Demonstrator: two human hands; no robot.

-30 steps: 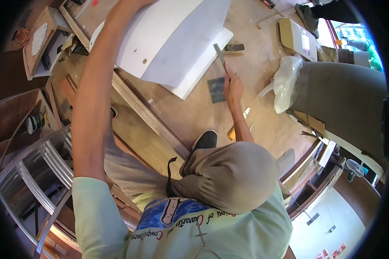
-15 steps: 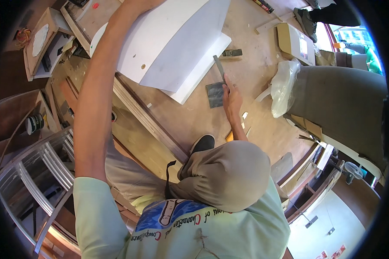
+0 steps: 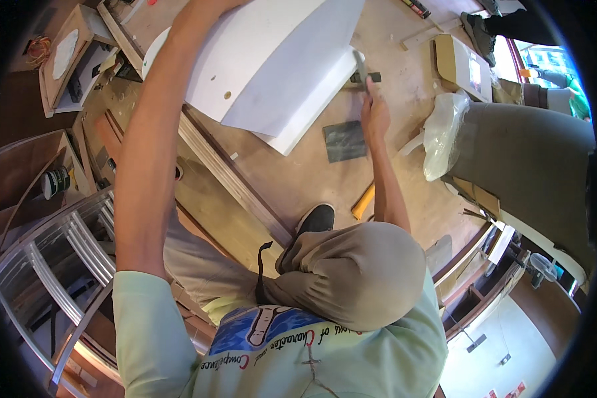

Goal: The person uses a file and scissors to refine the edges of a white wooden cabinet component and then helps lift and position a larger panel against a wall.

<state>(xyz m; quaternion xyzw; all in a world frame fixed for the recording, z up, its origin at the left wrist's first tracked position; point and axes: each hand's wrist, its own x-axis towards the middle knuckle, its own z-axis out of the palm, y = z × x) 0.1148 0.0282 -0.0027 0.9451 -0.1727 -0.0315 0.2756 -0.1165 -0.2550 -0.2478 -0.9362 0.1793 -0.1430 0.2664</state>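
My right hand point(image 3: 376, 113) is closed round one end of a flat grey file point(image 3: 360, 64), its tip close to the right edge of a white board point(image 3: 298, 119). A larger white panel with a curved edge point(image 3: 245, 63) rests over that board. My left arm reaches across to the top of the picture, where my left hand point(image 3: 231, 3) is at the panel's far side, mostly cut off with its fingers hidden. A dark square sheet point(image 3: 345, 141) lies below the file. Partly behind my right hand is a small dark block point(image 3: 375, 77).
A yellow handle point(image 3: 363, 202) lies beside my right forearm. Long wooden strips point(image 3: 235, 172) run on the left, with an aluminium ladder point(image 3: 66, 272) beyond. At right are a cardboard box point(image 3: 452, 63), clear plastic wrap point(image 3: 442, 136) and another person's shoe point(image 3: 479, 40).
My right hand has moved up and slightly right with the file, away from the dark sheet and toward the white board's edge. My left arm stays reached over the panel.
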